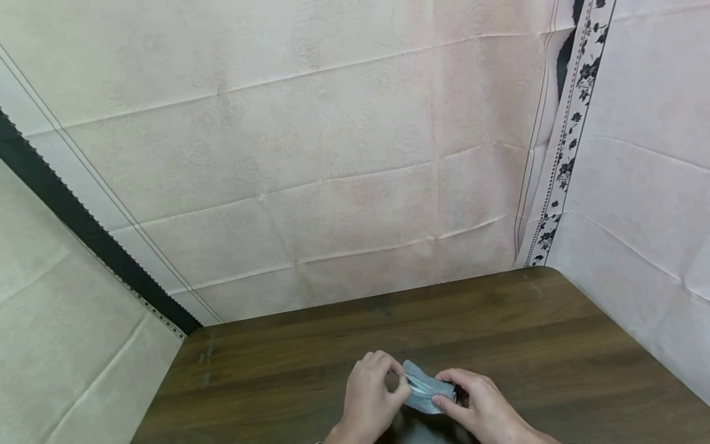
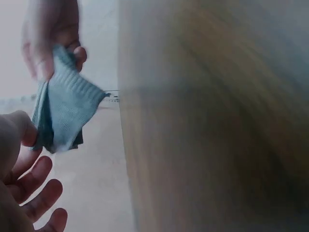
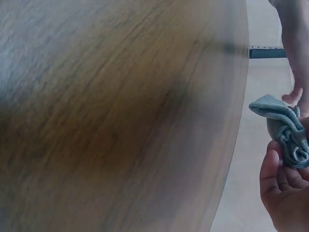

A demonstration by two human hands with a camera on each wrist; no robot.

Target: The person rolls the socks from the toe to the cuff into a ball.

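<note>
Between my two hands is a blue-grey sock (image 1: 424,390), held above the table in the head view. My left hand (image 1: 368,394) pinches the sock's left edge between thumb and forefinger, its other fingers loose. On the opposite end, my right hand (image 1: 481,404) grips it with thumb and fingers. Fine ribs run along the knit cuff (image 2: 72,99) in the left wrist view, where the fabric spreads between the hands. The right wrist view shows the sock (image 3: 289,137) rolled up in a spiral at the end by my right fingers.
A brown wood-grain table (image 1: 333,351) lies under the hands. Pale creased sheets (image 1: 333,154) stand as walls behind and on both sides. A dark strip (image 1: 94,228) runs down the left corner, and a black floral border (image 1: 566,160) down the right one.
</note>
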